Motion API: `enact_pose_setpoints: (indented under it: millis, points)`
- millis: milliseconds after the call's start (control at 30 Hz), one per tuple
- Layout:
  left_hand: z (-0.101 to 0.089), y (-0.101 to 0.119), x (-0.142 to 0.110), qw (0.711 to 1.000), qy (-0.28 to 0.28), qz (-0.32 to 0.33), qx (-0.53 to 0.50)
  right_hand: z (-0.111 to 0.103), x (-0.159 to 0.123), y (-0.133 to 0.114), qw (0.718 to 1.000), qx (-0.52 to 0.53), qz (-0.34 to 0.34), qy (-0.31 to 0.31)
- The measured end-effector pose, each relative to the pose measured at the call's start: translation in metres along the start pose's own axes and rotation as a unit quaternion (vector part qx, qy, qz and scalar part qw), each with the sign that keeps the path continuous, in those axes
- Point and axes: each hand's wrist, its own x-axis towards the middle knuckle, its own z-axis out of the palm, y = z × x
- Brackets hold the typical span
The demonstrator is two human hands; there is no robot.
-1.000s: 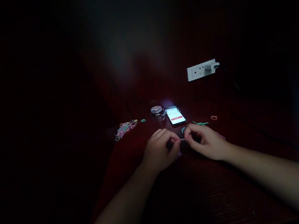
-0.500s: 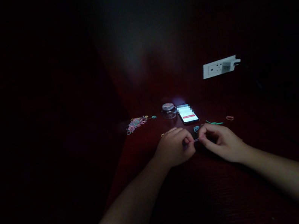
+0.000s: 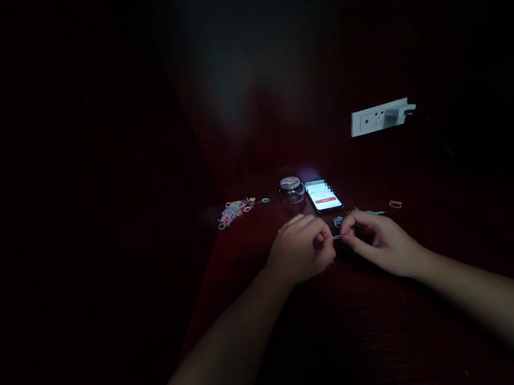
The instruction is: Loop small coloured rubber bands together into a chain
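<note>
The room is very dark. My left hand (image 3: 299,251) and my right hand (image 3: 379,241) meet over a dark red wooden table (image 3: 359,333), both with fingers pinched. Between the fingertips stretches a thin small rubber band (image 3: 337,237), held at each end. A lit phone (image 3: 323,196) lies flat just beyond my hands. A green band (image 3: 337,222) lies on the table close behind my fingers.
A heap of several coloured small bands (image 3: 235,212) lies at the far left of the table. A small clear jar (image 3: 291,190) stands beside the phone. More loose bands (image 3: 395,203) lie to the right. A white wall socket (image 3: 380,117) holds a plug.
The view shifted since one second ago, so everything sits further right in the picture. My hands stay pinched together on the band; the gap between them is about the same.
</note>
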Motion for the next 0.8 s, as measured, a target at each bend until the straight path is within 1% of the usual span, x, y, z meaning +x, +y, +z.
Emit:
enact_pose_setpoints:
  millis: [100,333,567,800]
  points:
    - [0.0004,-0.0005,0.0000,1.000,0.005,-0.001,0.000,0.0002,0.0007,-0.0004,1.000,0.002,-0.003,-0.009]
    - [0.0000,-0.0006,0.0006,1.000,0.013,0.018,-0.002,-0.0003,0.0032,-0.0057,0.999,-0.024,-0.023,-0.027]
    - [-0.0011,-0.0004,0.0010,1.000,0.007,0.020,-0.005,0.0012,0.0040,-0.0070,0.999,-0.014,-0.024,-0.026]
    - [-0.0002,-0.0012,0.0013,1.000,0.020,0.023,-0.001,0.0010,0.0039,-0.0066,0.999,-0.022,-0.027,-0.025]
